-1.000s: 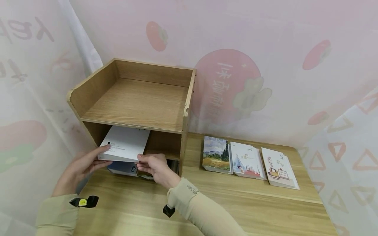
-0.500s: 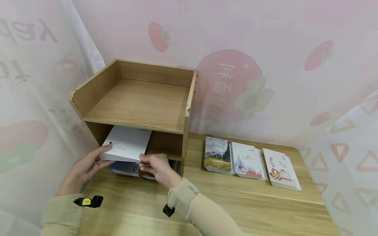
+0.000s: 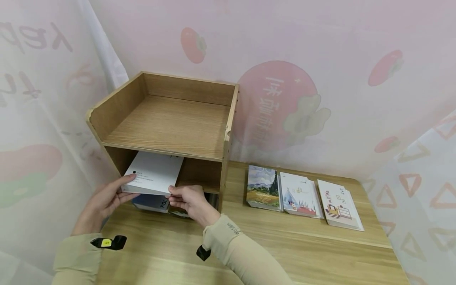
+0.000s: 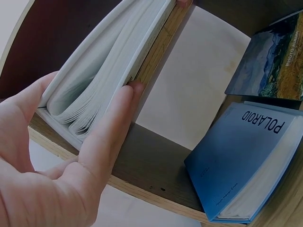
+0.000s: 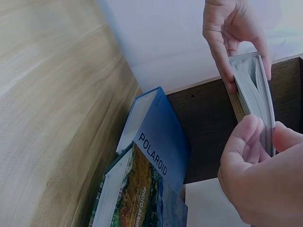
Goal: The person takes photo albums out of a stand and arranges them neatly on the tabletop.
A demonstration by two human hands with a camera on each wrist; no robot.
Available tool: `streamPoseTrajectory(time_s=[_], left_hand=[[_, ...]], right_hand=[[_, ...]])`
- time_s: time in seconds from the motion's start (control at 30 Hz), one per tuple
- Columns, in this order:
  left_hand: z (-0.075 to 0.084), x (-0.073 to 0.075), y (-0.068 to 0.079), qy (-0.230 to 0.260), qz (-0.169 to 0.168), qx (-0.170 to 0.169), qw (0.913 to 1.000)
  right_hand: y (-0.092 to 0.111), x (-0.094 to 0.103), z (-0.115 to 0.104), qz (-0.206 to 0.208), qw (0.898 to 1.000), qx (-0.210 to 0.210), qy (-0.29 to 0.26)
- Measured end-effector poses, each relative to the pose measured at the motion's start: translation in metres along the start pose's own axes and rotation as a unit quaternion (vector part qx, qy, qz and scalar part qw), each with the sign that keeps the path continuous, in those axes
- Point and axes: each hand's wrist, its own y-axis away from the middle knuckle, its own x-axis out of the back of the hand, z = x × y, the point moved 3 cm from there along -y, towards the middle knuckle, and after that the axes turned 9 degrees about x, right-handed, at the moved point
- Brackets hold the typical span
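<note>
A thick white album (image 3: 156,170) lies partly inside the middle compartment of the wooden organizer (image 3: 167,122), its page edges toward me. My left hand (image 3: 103,202) holds its left front corner, thumb on the cover and fingers beneath. At the right front corner, my right hand (image 3: 192,204) pinches it between thumb and fingers. The left wrist view shows the pages (image 4: 90,94) bowed between the covers, right at the shelf board's edge (image 4: 161,47). Below, in the bottom compartment, lie a blue POLAROID album (image 4: 241,156) and a painted-cover photo album (image 5: 142,198).
On the table (image 3: 285,253) to the right, a landscape-painting album (image 3: 263,188), a white album with a tent drawing (image 3: 299,194) and another illustrated white album (image 3: 338,204) lie in a row. A printed curtain (image 3: 331,130) hangs behind. The organizer's side panel (image 3: 228,146) borders the right hand.
The whole head view has shifted slightly to the right. Both hands keep their hold on the white album, which stays at about the same depth in the compartment.
</note>
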Motion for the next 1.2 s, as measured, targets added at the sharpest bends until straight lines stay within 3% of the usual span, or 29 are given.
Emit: streamPoseTrajectory(time_s=[0.63, 0.9, 1.2], left_hand=[[-0.002, 0.001, 0.0, 0.001, 0.005, 0.001, 1.0], [-0.002, -0.004, -0.001, -0.022, 0.015, 0.0, 0.9996], [-0.01, -0.005, 0.009, -0.022, 0.035, -0.001, 0.9991]], right_hand=[[0.002, 0.002, 0.001, -0.005, 1.0, 0.011, 0.001], [0.004, 0.004, 0.001, 0.0, 1.0, 0.016, -0.005], [0.012, 0.004, 0.002, 0.009, 1.0, 0.022, 0.004]])
